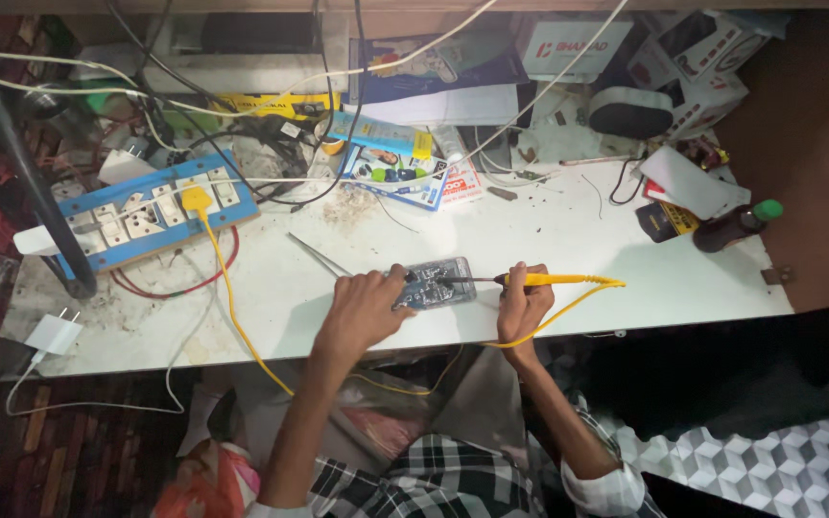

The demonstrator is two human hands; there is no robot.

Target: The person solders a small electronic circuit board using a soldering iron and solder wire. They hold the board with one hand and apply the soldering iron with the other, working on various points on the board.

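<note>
- The opened phone point(436, 284) lies flat on the white worktop point(626, 278), near its front edge and between the two hands; its inner parts face up.
- The left hand point(365, 309) rests on the phone's left end, fingers curled down onto it and pinning it in place — not a full grip around it.
- The right hand point(524, 302) is closed around the yellow handle of a soldering iron point(530, 280); the dark tip points left and sits over the phone's middle, though whether it touches cannot be told.
- A yellow cord point(232, 307) runs from the iron's handle, loops below the worktop's edge and climbs to a yellow plug in the blue socket board point(146, 216) at the left.
- Tweezers point(319, 255) lie on the worktop just left of the phone, apart from it.
- A white charger point(53, 335) sits at the front left corner; its cable hangs down over the edge.
- At the right end stands a dark bottle with a green cap point(736, 225), tilted — well apart from the hands.
- Boxes, printed packets and loose wires crowd the back of the worktop.
</note>
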